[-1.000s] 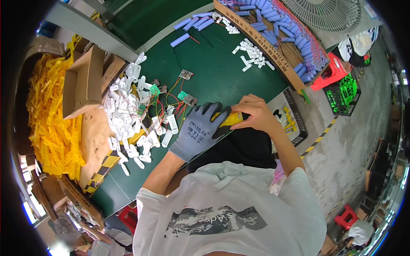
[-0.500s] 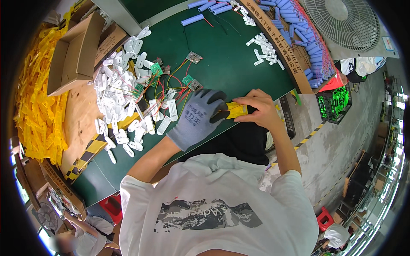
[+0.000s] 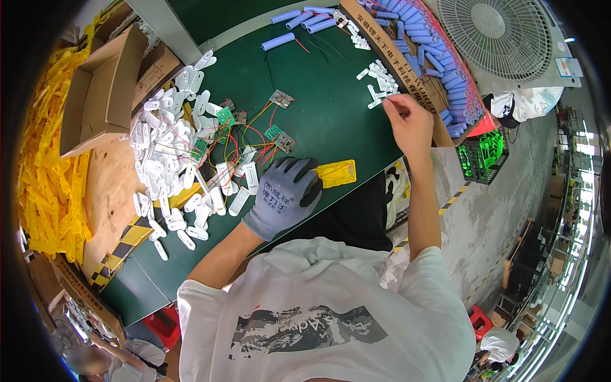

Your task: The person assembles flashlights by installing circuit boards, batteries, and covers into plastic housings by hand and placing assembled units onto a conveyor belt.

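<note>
My left hand, in a grey glove, rests on the green table near its front edge, fingers curled over the left end of a flat yellow plastic piece. My bare right hand is stretched out to the far right. Its fingertips are drawn together at a small cluster of white plastic parts, and whether they hold one is hidden. Small circuit boards with red and yellow wires lie just beyond the gloved hand.
A heap of white plastic shells covers the table's left. Blue cylindrical cells lie at the back, with more in a cardboard tray. An open cardboard box, yellow parts, a fan and a green crate surround it.
My right hand has let go of the yellow piece and reached up and right to the white parts. The gloved left hand stays on the yellow piece.
</note>
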`<action>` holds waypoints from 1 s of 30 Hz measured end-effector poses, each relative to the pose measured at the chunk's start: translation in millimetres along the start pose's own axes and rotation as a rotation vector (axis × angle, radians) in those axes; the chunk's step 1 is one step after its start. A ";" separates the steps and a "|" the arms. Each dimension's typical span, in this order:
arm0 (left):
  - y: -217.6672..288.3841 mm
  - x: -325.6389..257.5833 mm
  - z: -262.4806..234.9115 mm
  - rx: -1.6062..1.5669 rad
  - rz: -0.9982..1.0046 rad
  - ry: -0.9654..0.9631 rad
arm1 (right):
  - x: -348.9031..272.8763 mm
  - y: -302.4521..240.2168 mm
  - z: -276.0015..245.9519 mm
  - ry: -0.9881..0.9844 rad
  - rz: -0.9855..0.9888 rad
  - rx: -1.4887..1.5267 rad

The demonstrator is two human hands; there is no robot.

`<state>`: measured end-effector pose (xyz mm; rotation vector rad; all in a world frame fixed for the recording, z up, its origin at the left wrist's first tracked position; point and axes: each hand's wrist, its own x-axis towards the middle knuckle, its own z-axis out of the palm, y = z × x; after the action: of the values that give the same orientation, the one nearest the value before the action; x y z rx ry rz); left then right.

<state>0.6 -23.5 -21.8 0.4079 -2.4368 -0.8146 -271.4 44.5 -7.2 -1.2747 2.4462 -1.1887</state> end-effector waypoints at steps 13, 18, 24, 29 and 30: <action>-1.6 -2.0 0.8 0.054 -0.016 -0.015 | -8.0 -6.5 8.7 0.034 -0.369 -0.103; 0.0 -0.4 -1.4 0.042 -0.053 -0.025 | -62.8 -35.6 -7.6 -0.241 -0.495 0.218; -2.1 -2.3 1.4 0.045 -0.096 -0.071 | -81.7 -36.5 -16.3 -0.323 -0.581 0.079; -1.8 0.6 -1.9 0.028 -0.116 -0.051 | -84.8 -33.6 -7.5 -0.288 -0.687 -0.052; -1.5 1.8 -3.2 0.001 -0.142 -0.073 | -87.4 -32.6 -6.0 -0.291 -0.727 -0.092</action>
<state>1.1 -26.9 -19.8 0.5665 -2.4971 -0.9028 -198.2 102.2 0.3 -2.2882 1.8862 -0.9072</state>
